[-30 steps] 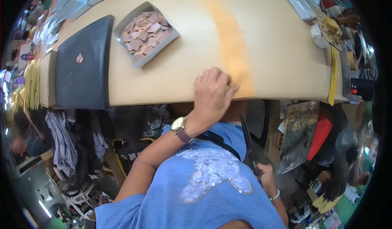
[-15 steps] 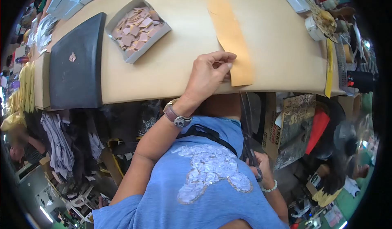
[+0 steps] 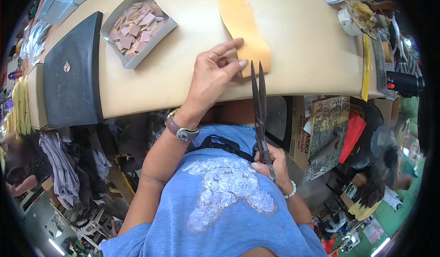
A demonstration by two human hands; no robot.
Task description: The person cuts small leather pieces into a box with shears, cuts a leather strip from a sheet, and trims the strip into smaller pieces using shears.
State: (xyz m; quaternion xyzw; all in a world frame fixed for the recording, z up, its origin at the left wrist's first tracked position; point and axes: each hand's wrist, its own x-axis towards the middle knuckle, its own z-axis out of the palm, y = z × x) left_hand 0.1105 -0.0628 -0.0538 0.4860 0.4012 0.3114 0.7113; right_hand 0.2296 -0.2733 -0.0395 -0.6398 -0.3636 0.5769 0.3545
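My left hand pinches the left edge of a long orange strip near its front end, which lies over the tan tabletop. In my right hand is a pair of large dark scissors, blades pointing away from me and slightly apart. The blade tips are beside the front end of the strip, just right of my left fingertips. My right fingers are wrapped round the scissor handles, below the table edge.
A grey box of small pinkish pieces stands on the table, right of a black board. A yellow strip hangs over the right edge near a white container. Cardboard stands beneath.
My right hand has raised the scissors from beside my body up to the strip's end. My left hand has taken hold of the strip's edge and shifted away from me with it.
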